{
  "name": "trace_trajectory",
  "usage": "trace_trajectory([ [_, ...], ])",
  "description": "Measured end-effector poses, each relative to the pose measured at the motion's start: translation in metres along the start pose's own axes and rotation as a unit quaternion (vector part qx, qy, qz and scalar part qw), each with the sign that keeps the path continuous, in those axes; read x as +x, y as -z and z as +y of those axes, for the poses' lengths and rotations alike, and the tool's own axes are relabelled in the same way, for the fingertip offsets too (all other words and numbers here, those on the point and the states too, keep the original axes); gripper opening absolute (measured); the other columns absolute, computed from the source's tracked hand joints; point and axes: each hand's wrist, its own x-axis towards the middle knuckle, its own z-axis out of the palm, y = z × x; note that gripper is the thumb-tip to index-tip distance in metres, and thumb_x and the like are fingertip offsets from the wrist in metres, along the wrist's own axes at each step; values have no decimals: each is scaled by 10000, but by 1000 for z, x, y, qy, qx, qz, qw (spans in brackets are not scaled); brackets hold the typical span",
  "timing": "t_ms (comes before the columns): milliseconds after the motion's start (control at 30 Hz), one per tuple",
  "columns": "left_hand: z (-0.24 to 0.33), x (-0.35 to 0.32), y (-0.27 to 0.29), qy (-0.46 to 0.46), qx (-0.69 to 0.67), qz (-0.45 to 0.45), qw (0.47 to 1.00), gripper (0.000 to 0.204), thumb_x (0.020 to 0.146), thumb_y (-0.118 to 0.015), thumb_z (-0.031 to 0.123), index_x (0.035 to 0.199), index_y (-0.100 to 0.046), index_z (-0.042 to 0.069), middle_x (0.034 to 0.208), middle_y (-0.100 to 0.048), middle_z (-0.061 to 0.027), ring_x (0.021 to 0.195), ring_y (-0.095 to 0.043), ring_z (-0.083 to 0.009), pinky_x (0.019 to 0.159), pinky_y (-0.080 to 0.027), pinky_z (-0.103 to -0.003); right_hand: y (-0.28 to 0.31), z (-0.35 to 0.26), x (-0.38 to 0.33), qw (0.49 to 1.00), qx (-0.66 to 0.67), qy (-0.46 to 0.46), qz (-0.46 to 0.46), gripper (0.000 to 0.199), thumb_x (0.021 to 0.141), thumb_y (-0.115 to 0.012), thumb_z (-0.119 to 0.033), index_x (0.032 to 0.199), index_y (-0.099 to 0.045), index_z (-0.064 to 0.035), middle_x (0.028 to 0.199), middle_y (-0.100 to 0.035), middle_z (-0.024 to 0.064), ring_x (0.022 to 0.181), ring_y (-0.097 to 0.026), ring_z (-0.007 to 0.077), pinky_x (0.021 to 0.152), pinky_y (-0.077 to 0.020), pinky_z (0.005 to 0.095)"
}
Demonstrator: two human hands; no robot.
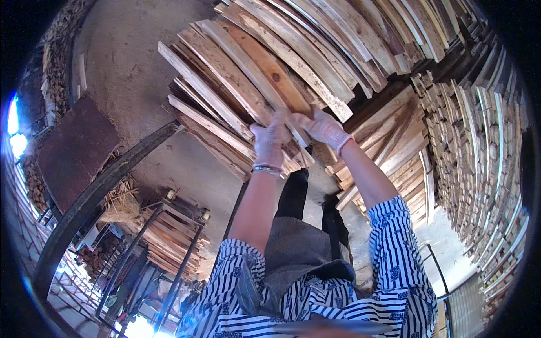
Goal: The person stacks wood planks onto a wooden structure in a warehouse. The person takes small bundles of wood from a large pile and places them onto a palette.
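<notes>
Both gloved hands grip one plank [265, 76] atop the plank stack [220, 112]: left hand [269, 143] and right hand [326, 128] each have fingers clamped round its near end. Seemingly mid-lift; next needs a steady pull clear of neighbouring boards beneath the fingers

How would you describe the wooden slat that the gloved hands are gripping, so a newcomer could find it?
Start at the big bundle of rough wooden slats in the middle of the view. The left hand and right hand, both in pale gloves, meet at its near end on one pale slat. Unlike its neighbours, it is gripped by both.
</notes>
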Motion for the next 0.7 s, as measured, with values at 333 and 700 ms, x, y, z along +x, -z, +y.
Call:
trace_trajectory([
  [333,-44,40,94,1,-217,-216,952,542,952,-705,193,1420,-478,40,1371,-589,-111,1203,-601,-229,1040,-512,-370,-36,-98,-25,988,51,114,85,1179,773,-795,-619,1512,-228,103,1389,-561,282,1264,-587,379,1072,-461,416],
  [700,-43,-139,88,63,-115,-263,956,738,896,-774,364,1451,-389,68,1240,-614,-88,1115,-633,-210,943,-563,-380,-40,74,-135,924,352,24,-149,703,923,-680,-492,1401,-527,1,1326,-626,155,1197,-606,254,1020,-487,391],
])
